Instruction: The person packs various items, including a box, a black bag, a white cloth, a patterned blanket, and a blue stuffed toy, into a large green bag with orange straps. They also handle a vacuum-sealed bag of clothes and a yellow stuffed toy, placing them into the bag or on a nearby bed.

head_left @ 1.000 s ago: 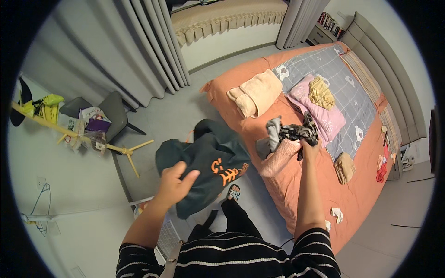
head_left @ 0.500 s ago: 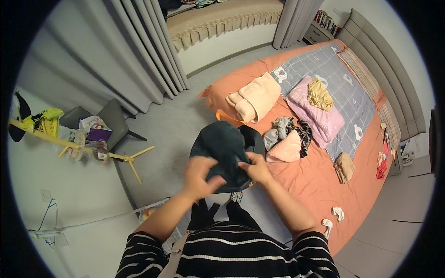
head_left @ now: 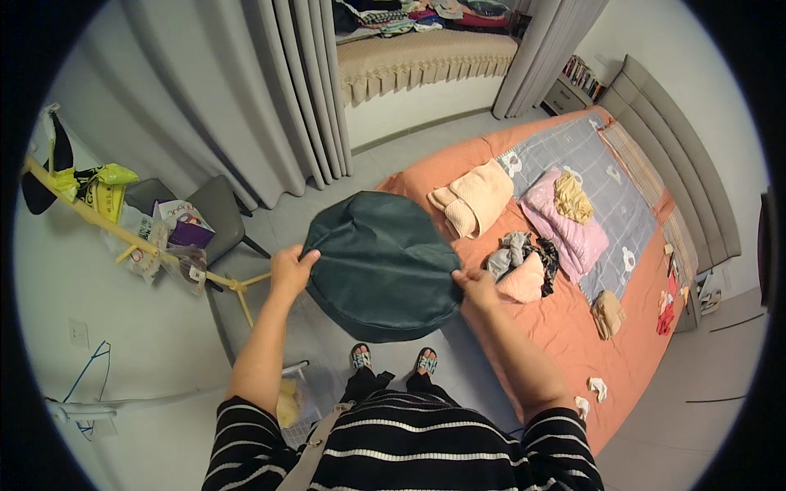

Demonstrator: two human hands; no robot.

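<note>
Stretched out in front of me is a dark green round cover (head_left: 383, 266), smooth and leather-like, with a few creases on top and a gathered-looking edge. My left hand (head_left: 292, 270) pinches its left edge between thumb and fingers. At the right edge, my right hand (head_left: 477, 288) grips it the same way. The cover hangs in the air above the floor, its underside hidden from view.
To my right is a bed with an orange sheet (head_left: 532, 352), bearing a peach folded blanket (head_left: 479, 200), a pink quilt (head_left: 561, 221) and crumpled clothes (head_left: 524, 266). On the left are a yellow coat stand (head_left: 98, 217), a grey chair (head_left: 217, 209) and a wire basket (head_left: 307, 397).
The bunched cover has been spread out flat between my hands. My left hand has moved left and closed on its edge. The view has tilted slightly upward.
</note>
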